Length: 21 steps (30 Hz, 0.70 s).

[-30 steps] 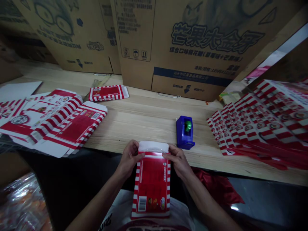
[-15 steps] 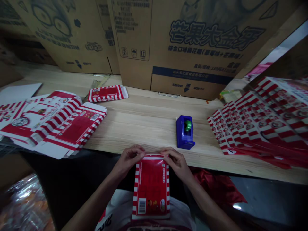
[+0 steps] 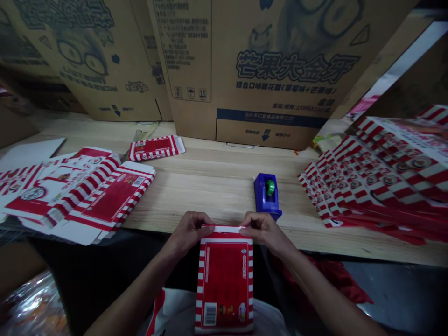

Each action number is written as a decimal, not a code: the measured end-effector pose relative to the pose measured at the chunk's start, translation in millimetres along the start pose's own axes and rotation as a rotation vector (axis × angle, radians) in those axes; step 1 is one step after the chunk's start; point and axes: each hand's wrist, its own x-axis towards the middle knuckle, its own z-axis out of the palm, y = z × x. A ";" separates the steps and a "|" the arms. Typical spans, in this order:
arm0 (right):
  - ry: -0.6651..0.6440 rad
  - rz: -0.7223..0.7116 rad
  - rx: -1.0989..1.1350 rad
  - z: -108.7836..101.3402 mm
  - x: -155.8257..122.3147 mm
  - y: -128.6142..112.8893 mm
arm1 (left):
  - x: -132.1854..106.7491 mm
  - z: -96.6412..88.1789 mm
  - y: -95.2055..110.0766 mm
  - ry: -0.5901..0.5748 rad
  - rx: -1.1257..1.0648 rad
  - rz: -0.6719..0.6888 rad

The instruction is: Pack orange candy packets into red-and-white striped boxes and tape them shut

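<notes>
A red box with striped red and white sides [image 3: 226, 280] rests against my body at the table's front edge, its barcode side facing up. My left hand [image 3: 191, 231] pinches the left end of its top flap, thumb and fingers closed. At the flap's right end my right hand [image 3: 261, 228] grips it in the same way. The white flap strip shows between the two hands. Just beyond my right hand stands a blue tape dispenser [image 3: 264, 200] with a green roll in it.
Flat striped cartons [image 3: 108, 196] lie piled on the left of the wooden table [image 3: 203, 182]. One folded carton [image 3: 156, 147] lies further back. Many striped boxes [image 3: 381, 177] stack up on the right. Large cardboard boxes [image 3: 273, 112] line the back. Clear-wrapped items [image 3: 38, 303] sit low at left.
The box's top flap now shows as a white strip between my hands. Both hands have shifted slightly to the right with the box. The view has tilted up a little.
</notes>
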 end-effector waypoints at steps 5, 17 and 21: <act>-0.049 0.015 -0.017 -5.3 6.8 -5.0 | 5.6 -0.5 1.9 -0.047 -0.087 -0.046; 0.113 -0.350 -0.303 7.8 -27.7 14.3 | -12.7 4.5 -15.7 -0.040 0.232 0.346; 0.275 -0.341 -0.295 28.4 -39.3 35.2 | -18.4 18.5 -39.4 0.131 0.152 0.330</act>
